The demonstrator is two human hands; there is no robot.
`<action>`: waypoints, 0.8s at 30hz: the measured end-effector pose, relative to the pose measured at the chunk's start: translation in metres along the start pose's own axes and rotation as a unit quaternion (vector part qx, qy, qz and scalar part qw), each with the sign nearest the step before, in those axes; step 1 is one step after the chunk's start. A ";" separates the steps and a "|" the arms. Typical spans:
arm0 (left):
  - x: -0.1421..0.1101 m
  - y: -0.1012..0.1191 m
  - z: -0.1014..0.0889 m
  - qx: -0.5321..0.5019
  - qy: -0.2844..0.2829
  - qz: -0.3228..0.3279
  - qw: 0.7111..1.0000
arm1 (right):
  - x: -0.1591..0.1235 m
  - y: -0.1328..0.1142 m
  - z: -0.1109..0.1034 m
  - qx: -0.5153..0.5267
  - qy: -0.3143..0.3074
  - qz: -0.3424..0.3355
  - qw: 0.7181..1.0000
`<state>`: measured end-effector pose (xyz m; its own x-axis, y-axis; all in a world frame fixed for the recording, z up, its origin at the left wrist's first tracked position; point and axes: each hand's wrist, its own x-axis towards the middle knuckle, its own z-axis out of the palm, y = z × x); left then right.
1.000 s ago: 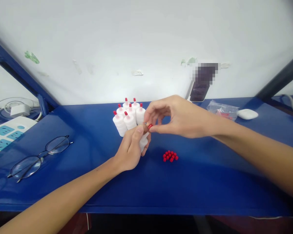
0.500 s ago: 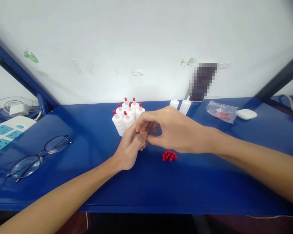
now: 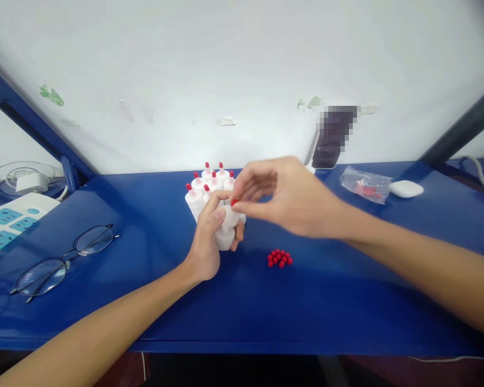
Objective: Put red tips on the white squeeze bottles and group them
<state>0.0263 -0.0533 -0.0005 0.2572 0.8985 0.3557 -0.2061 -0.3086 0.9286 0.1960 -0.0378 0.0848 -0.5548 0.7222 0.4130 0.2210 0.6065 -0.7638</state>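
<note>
My left hand is wrapped round a white plastic squeeze bottle, tilted with its top toward my right hand. Between the thumb and finger of my right hand a small red cap shows, right at the top end of the bottle; fingers partly hide the nozzle there. Behind my left hand stand several white squeeze bottles with red caps on their nozzles. A small cluster of loose red caps lies on the blue tabletop, below my right hand.
Eyeglasses and a white power strip lie at the left. A phone leans on the wall at the back. At the right are a clear bag with red pieces inside and a white rounded case.
My right hand has risen slightly and now shows a red cap at the bottle top. The bottle in my left hand has come into clearer view; my right hand now covers most of the bottles behind it.
</note>
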 end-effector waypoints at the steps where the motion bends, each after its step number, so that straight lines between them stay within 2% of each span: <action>1: -0.001 0.000 0.000 0.006 0.002 -0.020 1.000 | 0.003 0.000 -0.006 -0.013 0.023 -0.001 1.000; 3: -0.003 0.001 0.000 0.029 -0.008 -0.057 0.998 | 0.008 0.002 -0.018 -0.056 0.075 0.007 0.996; 6: -0.007 0.001 -0.001 0.089 -0.071 -0.073 0.991 | 0.012 0.013 -0.021 -0.099 0.109 0.009 0.989; 9: -0.009 0.001 -0.002 0.152 -0.128 -0.071 0.978 | 0.012 0.028 -0.009 -0.116 0.089 -0.013 0.989; 14: -0.007 0.005 0.000 0.230 -0.181 -0.053 0.955 | 0.009 0.043 0.011 -0.152 0.038 -0.018 0.987; 17: -0.007 0.006 0.001 0.243 -0.169 -0.041 0.954 | 0.009 0.041 0.009 -0.152 0.042 -0.019 0.987; 20: -0.007 0.002 0.000 0.187 -0.124 -0.063 0.972 | 0.009 0.033 0.001 -0.107 0.047 -0.032 0.993; 24: -0.005 -0.007 -0.004 0.104 -0.075 -0.078 0.989 | 0.004 0.019 -0.006 -0.031 -0.037 -0.043 0.998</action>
<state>0.0231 -0.0546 -0.0090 0.4101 0.8892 0.2027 0.0420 -0.2404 0.9698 0.2029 -0.0207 0.0751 -0.6310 0.6418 0.4358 0.2189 0.6863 -0.6936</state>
